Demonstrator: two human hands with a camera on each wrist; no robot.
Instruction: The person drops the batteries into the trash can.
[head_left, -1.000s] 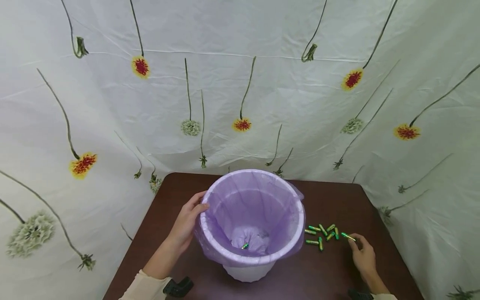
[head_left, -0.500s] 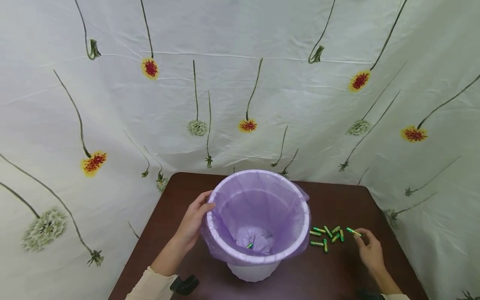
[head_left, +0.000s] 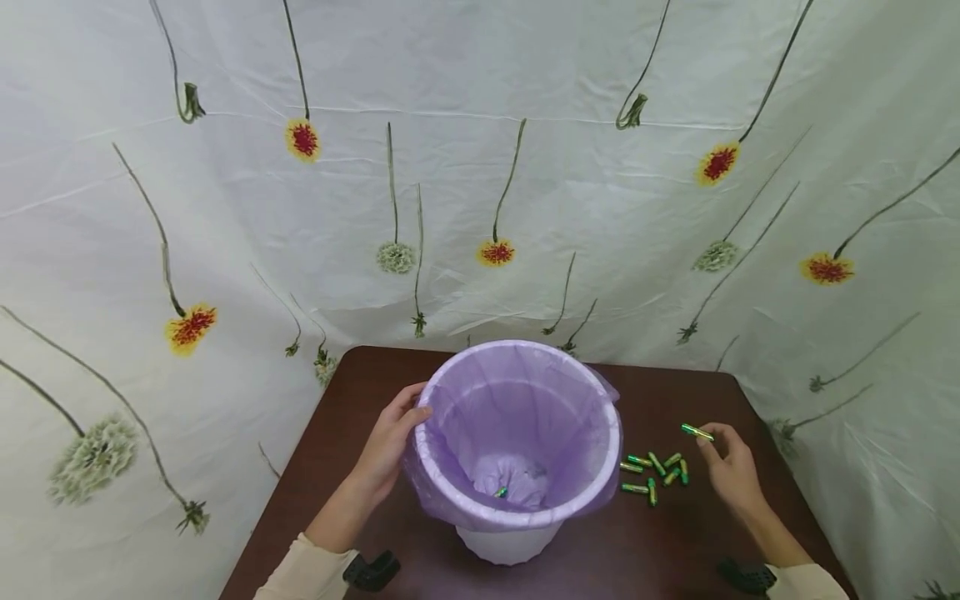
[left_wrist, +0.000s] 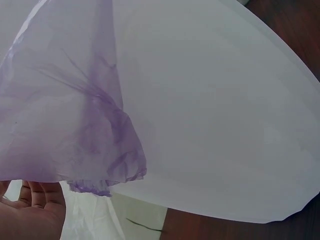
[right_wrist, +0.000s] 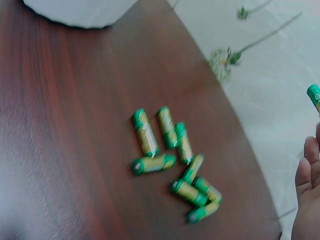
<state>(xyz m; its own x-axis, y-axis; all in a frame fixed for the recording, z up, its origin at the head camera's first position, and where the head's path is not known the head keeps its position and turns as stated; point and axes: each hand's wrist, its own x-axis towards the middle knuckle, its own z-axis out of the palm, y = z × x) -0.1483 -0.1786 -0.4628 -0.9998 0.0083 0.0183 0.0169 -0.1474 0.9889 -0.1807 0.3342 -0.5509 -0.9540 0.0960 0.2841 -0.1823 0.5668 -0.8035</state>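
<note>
Head view: white bin [head_left: 510, 546] on dark brown table [head_left: 585, 575], lined with translucent purple bag [head_left: 517, 400] turned out over the rim. Left hand [head_left: 386, 442] gripping the rim at its left side, thumb across the top, fingers around the outside. Right hand [head_left: 731, 467] over on the right, pinching one green-and-gold battery [head_left: 697, 432] between thumb and fingers, well apart from the bin. Loose batteries [right_wrist: 183, 144] on the table between bin and right hand; eight counted, close together, several touching. Small green-and-gold piece [head_left: 501, 492] at the bottom of the bag, partly hidden among folds.

Left wrist view: crumpled bag edge against the bin's outer wall, fingertips hidden behind it.

Right wrist view: pinched battery at the right edge, only one end in sight.

Behind the table, white cloth [head_left: 600, 183] with printed flowers. Cream sleeves [head_left: 303, 571] on both arms.
</note>
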